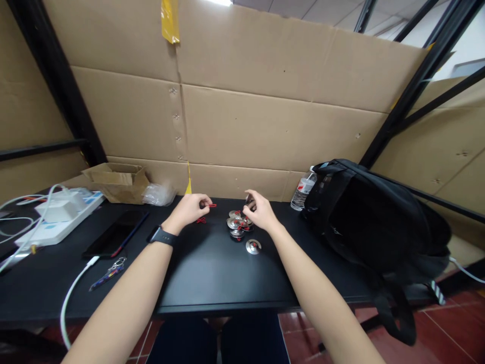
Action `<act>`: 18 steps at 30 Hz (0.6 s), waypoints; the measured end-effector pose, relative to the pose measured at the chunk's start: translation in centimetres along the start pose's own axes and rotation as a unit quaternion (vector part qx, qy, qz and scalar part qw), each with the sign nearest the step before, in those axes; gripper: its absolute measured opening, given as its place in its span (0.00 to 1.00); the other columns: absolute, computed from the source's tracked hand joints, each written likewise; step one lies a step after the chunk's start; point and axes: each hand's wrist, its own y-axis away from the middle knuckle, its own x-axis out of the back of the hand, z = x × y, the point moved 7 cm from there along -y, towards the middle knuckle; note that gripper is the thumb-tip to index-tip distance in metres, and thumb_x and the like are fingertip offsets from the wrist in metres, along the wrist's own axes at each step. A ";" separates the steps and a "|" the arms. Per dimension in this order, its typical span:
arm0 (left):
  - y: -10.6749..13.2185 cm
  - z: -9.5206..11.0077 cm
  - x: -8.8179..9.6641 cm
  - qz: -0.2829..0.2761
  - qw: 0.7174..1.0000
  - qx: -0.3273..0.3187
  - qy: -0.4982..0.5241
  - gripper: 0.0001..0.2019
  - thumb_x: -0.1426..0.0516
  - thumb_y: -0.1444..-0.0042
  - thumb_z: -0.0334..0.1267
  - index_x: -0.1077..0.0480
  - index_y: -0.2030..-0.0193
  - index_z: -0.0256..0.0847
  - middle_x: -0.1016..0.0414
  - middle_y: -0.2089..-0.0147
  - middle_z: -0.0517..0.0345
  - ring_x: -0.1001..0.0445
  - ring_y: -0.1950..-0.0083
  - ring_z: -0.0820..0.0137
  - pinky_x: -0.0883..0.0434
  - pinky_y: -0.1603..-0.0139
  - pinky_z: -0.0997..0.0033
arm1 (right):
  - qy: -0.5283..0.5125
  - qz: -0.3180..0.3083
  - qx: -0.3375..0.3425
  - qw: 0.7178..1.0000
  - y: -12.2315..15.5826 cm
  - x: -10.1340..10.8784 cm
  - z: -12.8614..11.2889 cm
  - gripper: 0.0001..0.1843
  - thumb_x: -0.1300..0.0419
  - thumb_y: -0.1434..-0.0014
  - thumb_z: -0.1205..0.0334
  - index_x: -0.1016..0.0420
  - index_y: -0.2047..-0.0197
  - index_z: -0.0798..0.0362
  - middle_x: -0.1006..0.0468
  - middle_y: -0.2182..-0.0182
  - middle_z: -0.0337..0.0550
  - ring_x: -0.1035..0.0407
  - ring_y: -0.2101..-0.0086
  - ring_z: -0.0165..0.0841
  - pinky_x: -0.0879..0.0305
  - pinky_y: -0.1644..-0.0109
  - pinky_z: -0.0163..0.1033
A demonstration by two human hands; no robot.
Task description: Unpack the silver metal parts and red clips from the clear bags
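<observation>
My left hand [193, 210], with a dark watch on its wrist, pinches a thin red cord [212, 206] between thumb and fingertips. Below it on the table lies another red cord [201, 220]. My right hand [260, 208] is curled beside and slightly over a pile of small silver finger cymbals [235, 223] with red cords at their centres. Something dark shows between its thumb and index finger, too small to make out. A single finger cymbal [253, 246] lies apart, closer to me, flat on the black table [212, 278].
At left are a power strip [56, 227], a phone [117, 232] with a cable, a keyring [108, 273], an open cardboard box [121, 184] and a clear plastic bag [159, 194]. A water bottle [303, 189] and black backpack [375, 222] stand right. Cardboard [242, 131] walls the back.
</observation>
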 end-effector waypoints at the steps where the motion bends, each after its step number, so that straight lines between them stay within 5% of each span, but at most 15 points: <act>1: 0.1 -1.5 0.2 -0.008 1.000 0.017 -0.014 0.11 0.43 0.50 0.36 0.21 0.62 0.41 0.17 0.63 0.56 0.21 0.62 0.66 0.27 0.57 0.70 | 0.020 -0.001 -0.006 1.000 -0.2 0.5 1.1 0.29 0.42 0.46 0.65 0.34 0.39 0.52 0.25 0.53 0.47 0.26 0.66 0.33 0.30 0.52 0.41; 6: 1.0 -6.6 -0.4 -0.070 0.994 0.082 0.005 0.10 0.42 0.51 0.39 0.22 0.65 0.42 0.17 0.66 0.57 0.20 0.64 0.65 0.26 0.59 0.71 | 0.129 -0.050 -0.050 0.989 -0.3 1.9 6.1 0.31 0.36 0.51 0.65 0.27 0.41 0.59 0.25 0.51 0.53 0.28 0.51 0.42 0.35 0.41 0.46; 13: 0.9 -7.0 -1.6 -0.099 0.992 0.076 -0.009 0.13 0.41 0.49 0.44 0.21 0.60 0.42 0.16 0.60 0.54 0.19 0.60 0.63 0.26 0.56 0.68 | 0.130 -0.125 -0.122 0.976 0.7 1.4 8.8 0.27 0.30 0.52 0.63 0.22 0.47 0.57 0.18 0.54 0.53 0.24 0.55 0.42 0.31 0.48 0.42; 18: 1.3 -7.5 -2.5 -0.147 0.984 0.094 -0.032 0.34 0.32 0.60 0.51 0.26 0.45 0.41 0.20 0.47 0.47 0.21 0.49 0.57 0.26 0.48 0.67 | 0.127 -0.167 -0.129 0.969 1.0 0.8 9.5 0.21 0.30 0.54 0.65 0.18 0.54 0.53 0.16 0.57 0.49 0.22 0.57 0.42 0.30 0.51 0.40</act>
